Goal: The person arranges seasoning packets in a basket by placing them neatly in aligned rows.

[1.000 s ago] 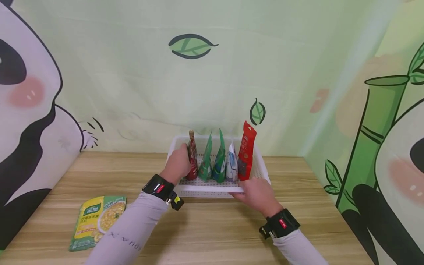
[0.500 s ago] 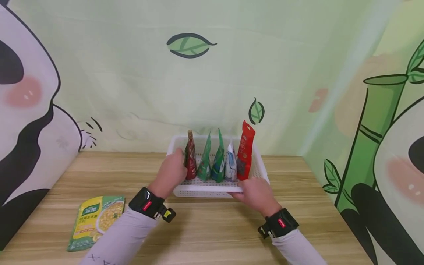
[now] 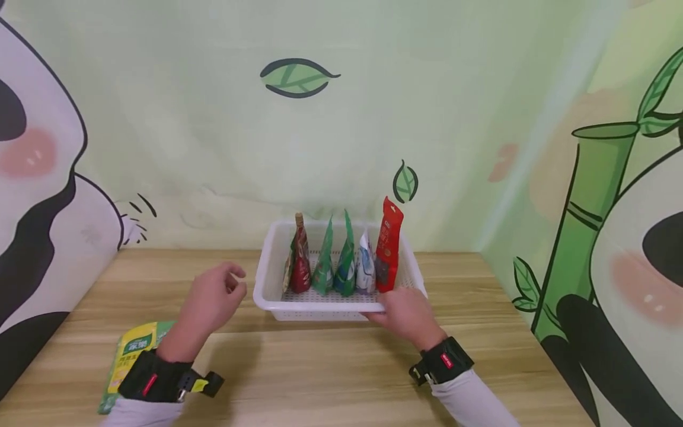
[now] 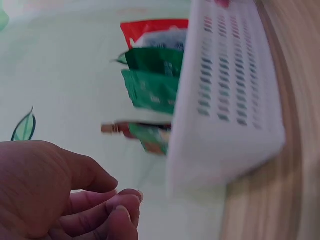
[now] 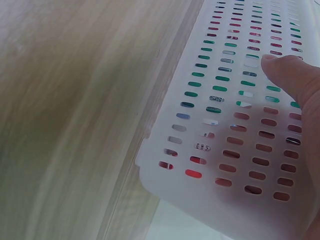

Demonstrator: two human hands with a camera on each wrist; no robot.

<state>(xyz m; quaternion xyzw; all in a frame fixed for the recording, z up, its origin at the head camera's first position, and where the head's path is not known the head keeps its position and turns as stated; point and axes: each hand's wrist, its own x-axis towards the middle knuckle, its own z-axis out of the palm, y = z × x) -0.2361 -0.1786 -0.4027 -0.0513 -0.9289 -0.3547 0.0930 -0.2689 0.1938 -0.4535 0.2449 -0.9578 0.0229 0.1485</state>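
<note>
A white perforated plastic basket (image 3: 320, 306) stands on the table with several upright pouches in it. From left to right these are a small green-and-brown pouch (image 3: 289, 270), a dark red spouted pouch (image 3: 302, 267), two green pouches (image 3: 324, 270), a white-and-blue one (image 3: 365, 270) and a tall red packet (image 3: 388, 246). My right hand (image 3: 408, 314) grips the basket's front rim near its right end, the thumb (image 5: 285, 72) against the outer wall. To the left of the basket, my left hand (image 3: 216, 296) is in the air, fingers loosely curled and holding nothing.
A yellow-and-green food pouch (image 3: 125, 356) lies flat on the wooden table (image 3: 320, 379) at the left, partly hidden by my left wrist. A printed backdrop (image 3: 331, 142) with pandas and bamboo rises behind and at both sides.
My left hand has let go of the small pouch at the basket's left end and drawn back left, toward me. The right hand has stayed on the rim.
</note>
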